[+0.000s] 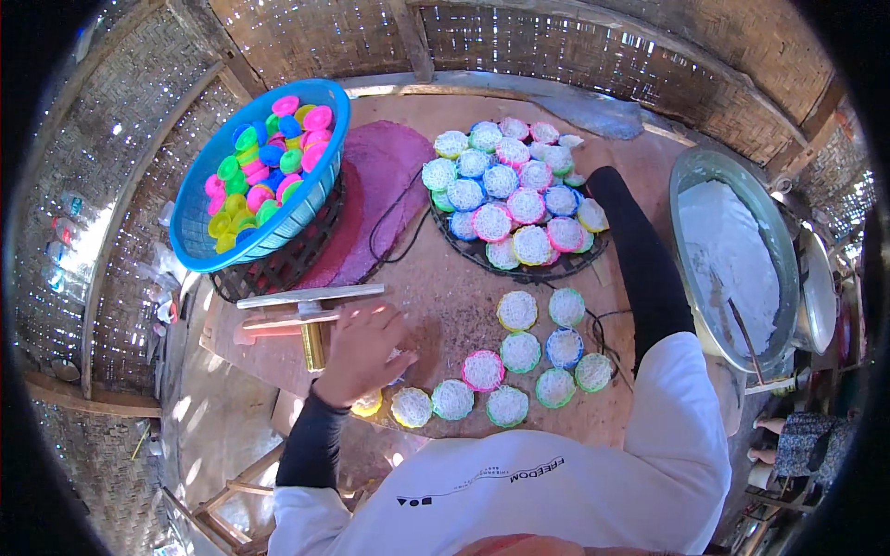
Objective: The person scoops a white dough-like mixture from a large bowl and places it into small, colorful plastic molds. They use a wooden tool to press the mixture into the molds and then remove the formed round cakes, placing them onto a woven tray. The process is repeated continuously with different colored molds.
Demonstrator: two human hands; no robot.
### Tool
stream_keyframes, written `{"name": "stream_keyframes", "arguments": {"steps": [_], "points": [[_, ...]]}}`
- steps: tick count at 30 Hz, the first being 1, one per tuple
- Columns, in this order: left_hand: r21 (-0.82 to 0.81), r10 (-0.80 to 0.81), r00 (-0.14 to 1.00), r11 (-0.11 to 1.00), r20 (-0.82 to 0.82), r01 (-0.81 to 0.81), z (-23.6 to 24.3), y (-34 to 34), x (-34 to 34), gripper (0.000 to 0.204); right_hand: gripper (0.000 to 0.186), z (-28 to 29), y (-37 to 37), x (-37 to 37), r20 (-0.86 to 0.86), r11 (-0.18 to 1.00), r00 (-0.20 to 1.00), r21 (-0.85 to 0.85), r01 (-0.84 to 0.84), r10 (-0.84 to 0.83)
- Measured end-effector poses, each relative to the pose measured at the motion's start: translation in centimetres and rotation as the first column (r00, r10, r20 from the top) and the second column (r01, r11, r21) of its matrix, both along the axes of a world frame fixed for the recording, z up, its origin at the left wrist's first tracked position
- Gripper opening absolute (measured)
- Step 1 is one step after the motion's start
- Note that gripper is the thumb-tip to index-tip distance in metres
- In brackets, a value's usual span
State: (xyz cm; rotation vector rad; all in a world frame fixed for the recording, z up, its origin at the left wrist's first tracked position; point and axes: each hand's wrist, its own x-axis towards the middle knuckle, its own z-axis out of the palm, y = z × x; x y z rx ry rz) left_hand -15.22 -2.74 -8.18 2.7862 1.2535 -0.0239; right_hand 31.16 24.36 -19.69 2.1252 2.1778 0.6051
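Observation:
My left hand (364, 350) is over the left part of the table, fingers stretched and apart. Partly beneath it is a small cup with white stuff, mostly covered by the hand. Just left of it lies a wooden-handled tool with a brass cylinder (313, 347). My right arm, in a black sleeve (640, 250), reaches to the right edge of a heaped round tray; that hand's fingers cannot be made out. On the tray are several colourful cups filled with white strands (526, 206). More filled cups (482, 370) stand in loose rows on the near table.
A blue basket (311, 236) of bright empty cups sits on a dark woven stand at far left, beside a pink sheet (389, 171). At right, a large basin (681, 199) holds white paste and a stick. A dark cord (394, 222) crosses the table.

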Motion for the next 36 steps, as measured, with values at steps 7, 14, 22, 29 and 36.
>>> {"name": "stream_keyframes", "arguments": {"steps": [7,14,22,29,36], "points": [[0.077,-0.245,0.943,0.969,0.227,0.233,-2.4,2.9,9.8,0.071,0.028,10.8,-18.9,-8.5,-0.84,0.981,0.527,0.031,-0.19,0.129],[0.102,-0.554,0.833,0.828,-0.006,0.551,-2.8,6.0,13.4,0.078,0.072,5.3,-30.2,-10.4,-0.751,0.971,0.654,-0.081,-0.225,0.089],[0.189,-0.671,0.741,0.726,-0.016,0.661,-5.3,6.6,15.0,0.059,0.075,5.0,-30.5,-12.4,-0.674,0.959,0.726,-0.274,-0.069,-0.14],[0.087,-0.651,0.753,0.748,-0.094,0.658,-4.0,6.7,15.0,0.061,0.071,7.3,-28.8,-9.7,-0.854,0.97,0.521,-0.132,-0.205,-0.006],[0.156,-0.56,0.828,0.82,0.021,0.551,-2.2,7.2,13.3,0.058,0.069,11.4,-17.0,-4.0,-0.662,0.985,0.743,0.169,0.02,0.098]]}}
